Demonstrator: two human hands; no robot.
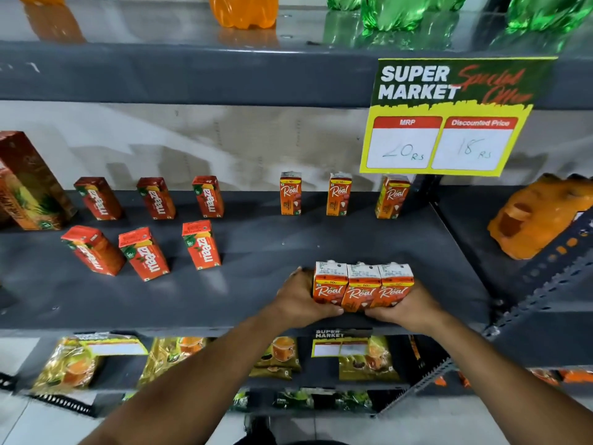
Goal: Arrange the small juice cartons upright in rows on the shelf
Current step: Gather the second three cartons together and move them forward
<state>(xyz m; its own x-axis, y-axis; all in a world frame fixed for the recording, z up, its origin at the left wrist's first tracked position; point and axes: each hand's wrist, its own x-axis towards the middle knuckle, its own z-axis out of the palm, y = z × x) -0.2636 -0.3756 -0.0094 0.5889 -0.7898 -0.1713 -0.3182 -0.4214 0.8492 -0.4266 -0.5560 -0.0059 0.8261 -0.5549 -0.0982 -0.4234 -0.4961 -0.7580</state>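
On the grey shelf (256, 284) stand one tall pineapple carton (29, 184), six red Maaza cartons (150, 253) in two rows of three, and three orange Real cartons (338, 194) along the back. Three more Real cartons (362, 285), upright and touching side by side near the front edge, white-topped, are pressed between the left hand (301, 297) and right hand (407, 305), each grip closed on an outer carton

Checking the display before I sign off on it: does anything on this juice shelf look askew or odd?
Yes. On the grey shelf, the two leftmost front Maaza cartons appear turned at an angle, unlike the straighter one beside them. The three Real cartons pressed together between left hand and right hand aren't spaced yet.
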